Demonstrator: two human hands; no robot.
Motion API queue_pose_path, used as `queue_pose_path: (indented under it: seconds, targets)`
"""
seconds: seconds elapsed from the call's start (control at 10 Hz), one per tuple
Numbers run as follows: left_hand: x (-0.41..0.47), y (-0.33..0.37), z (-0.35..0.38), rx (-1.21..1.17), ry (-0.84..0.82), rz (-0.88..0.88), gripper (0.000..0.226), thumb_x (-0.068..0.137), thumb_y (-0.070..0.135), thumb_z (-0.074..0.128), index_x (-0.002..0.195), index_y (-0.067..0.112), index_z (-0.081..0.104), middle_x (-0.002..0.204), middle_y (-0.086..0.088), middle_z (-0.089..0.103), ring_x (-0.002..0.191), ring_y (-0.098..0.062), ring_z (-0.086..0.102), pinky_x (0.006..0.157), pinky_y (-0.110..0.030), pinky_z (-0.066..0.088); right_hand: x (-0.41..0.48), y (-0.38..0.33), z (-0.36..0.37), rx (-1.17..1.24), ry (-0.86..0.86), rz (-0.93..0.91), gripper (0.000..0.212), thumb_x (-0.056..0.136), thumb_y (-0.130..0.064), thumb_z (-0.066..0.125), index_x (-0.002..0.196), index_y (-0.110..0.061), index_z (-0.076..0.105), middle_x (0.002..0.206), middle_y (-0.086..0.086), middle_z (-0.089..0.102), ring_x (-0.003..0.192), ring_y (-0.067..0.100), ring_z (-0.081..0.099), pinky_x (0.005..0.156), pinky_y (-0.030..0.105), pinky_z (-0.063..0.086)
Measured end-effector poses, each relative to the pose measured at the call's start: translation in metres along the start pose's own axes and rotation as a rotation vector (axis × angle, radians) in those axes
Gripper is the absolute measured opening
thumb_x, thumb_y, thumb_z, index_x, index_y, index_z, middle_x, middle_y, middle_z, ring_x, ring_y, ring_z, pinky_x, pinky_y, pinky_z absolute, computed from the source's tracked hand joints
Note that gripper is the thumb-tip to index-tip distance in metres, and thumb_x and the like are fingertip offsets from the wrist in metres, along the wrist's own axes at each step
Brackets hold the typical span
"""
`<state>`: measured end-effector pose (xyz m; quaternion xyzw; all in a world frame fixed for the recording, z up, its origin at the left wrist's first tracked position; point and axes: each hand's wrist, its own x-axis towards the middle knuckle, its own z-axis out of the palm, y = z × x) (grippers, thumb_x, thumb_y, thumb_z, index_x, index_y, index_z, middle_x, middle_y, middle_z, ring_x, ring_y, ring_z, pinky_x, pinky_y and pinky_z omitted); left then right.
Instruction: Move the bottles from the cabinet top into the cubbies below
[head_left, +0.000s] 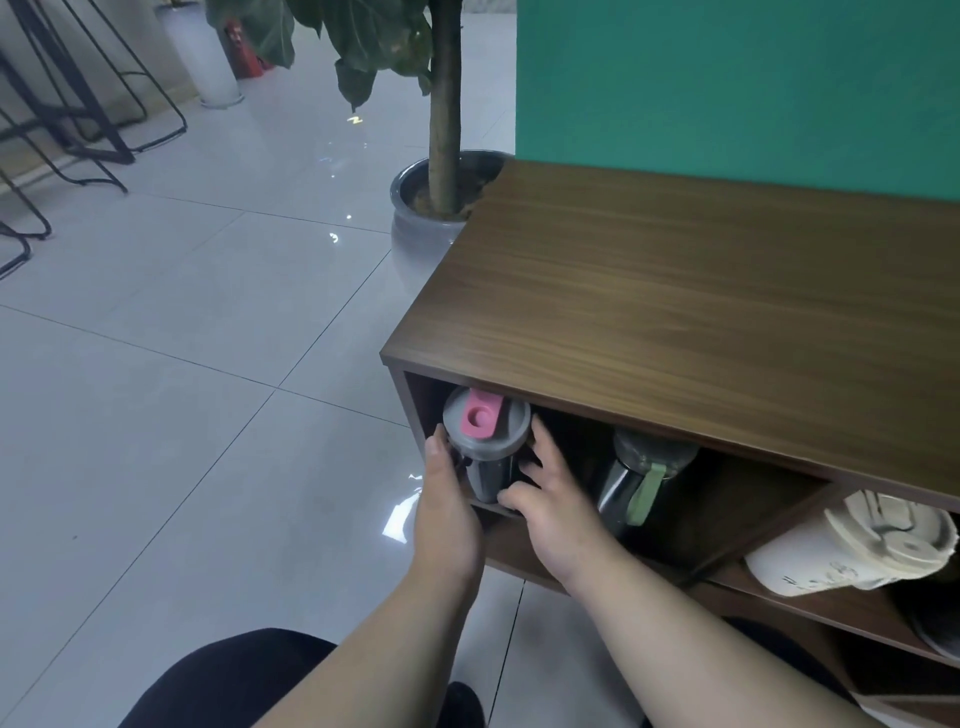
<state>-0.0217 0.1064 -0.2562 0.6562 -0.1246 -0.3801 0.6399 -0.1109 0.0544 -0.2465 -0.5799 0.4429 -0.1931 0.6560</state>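
A dark bottle with a grey lid and pink cap (485, 426) stands upright at the left end of the top cubby of the brown wooden cabinet (675, 312). My left hand (447, 499) grips its left side and my right hand (545, 493) holds its right side, fingers curled around the body. A steel bottle with a green strap (641, 478) stands in the same cubby to the right. A white bottle with a cream lid (852, 551) lies in the cubby further right. No bottles show on the cabinet top.
A potted tree in a grey pot (421, 213) stands just behind the cabinet's left end. A green wall (727, 78) backs the cabinet. Glossy tiled floor (182, 364) spreads to the left, with black stool legs (78, 130) at the far left. My dark-clothed knee (234, 680) is below.
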Motion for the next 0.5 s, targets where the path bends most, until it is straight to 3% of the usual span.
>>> queue_pose_path:
  seconds: [0.2,0.3,0.4,0.5]
  targets:
    - [0.003,-0.006,-0.001,-0.012,-0.001,0.013,0.048,0.110,0.047,0.020,0.097,0.055,0.065,0.085,0.040,0.074,0.082,0.024,0.065,0.083,-0.019,0.043,0.002,0.007,0.000,-0.023,0.007,0.001,0.099,0.072,-0.021,0.056,0.160,-0.042,0.019,0.154,-0.015,0.041,0.138,0.010,0.041,0.120,0.042,0.034]
    - [0.003,-0.005,-0.001,-0.020,0.001,0.015,0.045,0.110,0.047,0.022,0.097,0.046,0.065,0.077,0.039,0.074,0.076,0.023,0.066,0.080,-0.018,0.043,-0.002,0.009,-0.002,-0.066,0.015,0.025,0.101,0.070,-0.025,0.059,0.161,-0.040,0.017,0.146,-0.014,0.039,0.141,0.011,0.039,0.120,0.044,0.033]
    - [0.000,-0.007,-0.001,0.011,0.015,-0.026,0.046,0.109,0.049,0.024,0.100,0.039,0.068,0.086,0.029,0.079,0.087,0.016,0.070,0.084,-0.022,0.046,-0.004,0.017,-0.007,-0.101,0.008,0.077,0.092,0.080,-0.024,0.064,0.160,-0.038,0.021,0.141,-0.011,0.039,0.143,0.013,0.039,0.119,0.041,0.032]
    - [-0.005,-0.017,-0.006,0.027,0.105,-0.051,0.051,0.095,0.061,0.033,0.106,0.024,0.067,0.109,-0.004,0.075,0.109,-0.024,0.067,0.099,-0.045,0.051,-0.015,0.022,-0.015,-0.173,-0.039,0.115,0.071,0.091,-0.021,0.063,0.156,-0.029,0.034,0.146,-0.005,0.046,0.136,0.013,0.044,0.111,0.030,0.033]
